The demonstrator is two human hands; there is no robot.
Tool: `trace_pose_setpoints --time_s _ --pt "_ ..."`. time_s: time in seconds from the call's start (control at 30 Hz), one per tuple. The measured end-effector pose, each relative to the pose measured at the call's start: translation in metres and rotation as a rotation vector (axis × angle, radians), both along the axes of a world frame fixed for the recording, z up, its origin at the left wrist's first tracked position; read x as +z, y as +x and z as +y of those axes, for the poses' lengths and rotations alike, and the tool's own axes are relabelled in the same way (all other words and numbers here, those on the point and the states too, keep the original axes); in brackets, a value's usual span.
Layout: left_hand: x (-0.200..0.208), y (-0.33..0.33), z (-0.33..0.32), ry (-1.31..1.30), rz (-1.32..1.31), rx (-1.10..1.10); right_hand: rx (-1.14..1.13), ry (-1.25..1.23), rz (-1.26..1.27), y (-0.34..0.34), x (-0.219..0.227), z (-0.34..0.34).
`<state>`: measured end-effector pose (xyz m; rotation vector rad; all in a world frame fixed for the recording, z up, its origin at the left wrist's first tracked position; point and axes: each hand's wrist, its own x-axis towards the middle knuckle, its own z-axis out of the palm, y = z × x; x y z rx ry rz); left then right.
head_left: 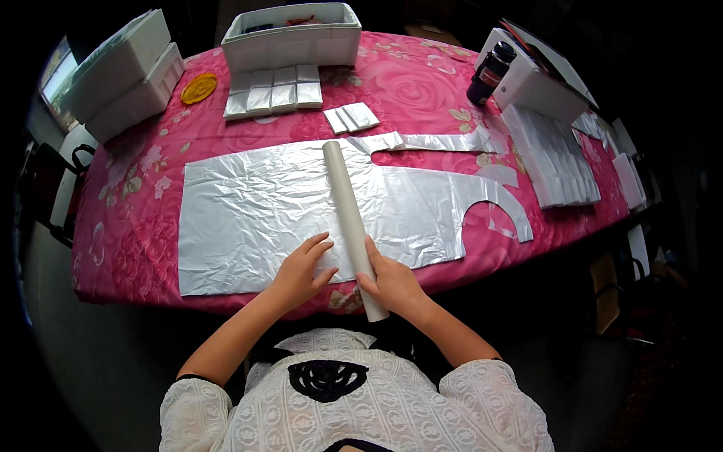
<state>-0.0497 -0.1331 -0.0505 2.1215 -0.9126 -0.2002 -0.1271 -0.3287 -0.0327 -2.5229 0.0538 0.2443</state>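
A thin, crinkled silvery-white plastic sheet [248, 218] lies spread across the table, with curved cut-outs and strap-like strips at its right end, like a disposable apron. Across it, running from far to near, rests a long pale grey tube [345, 196]; its near end sticks out past the table's front edge. My right hand [394, 282] grips the tube near that end, thumb on top and the other fingers mostly hidden at its right side. Just left of the tube, my left hand [300, 271] hovers over or rests on the sheet, fingers apart and holding nothing.
Folded plastic packets [275, 94] stand in rows before a white foam box [294, 47]; a smaller packet group [352, 117] lies nearer. More foam boxes [124, 79] and a yellow disc [199, 89] are left. At right are a dark bottle [491, 73] and a packet stack [550, 162].
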Motion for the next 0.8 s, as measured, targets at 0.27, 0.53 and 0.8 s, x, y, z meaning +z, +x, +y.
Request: trace_pose_setpoints --time_s 0.27,0.53,0.8 --pt "-0.027 0.014 -0.035 0.077 -0.191 -0.011 0.086 -0.025 -0.322 0.016 -0.016 -0.023" --pt "-0.024 0.013 -0.056 0.144 -0.184 -0.014 0.203 -0.306 -0.349 0.053 -0.045 -0.111" --pt "-0.016 0.012 -0.069 0.137 -0.148 -0.032 -0.113 -0.413 -0.337 0.05 -0.055 -0.239"
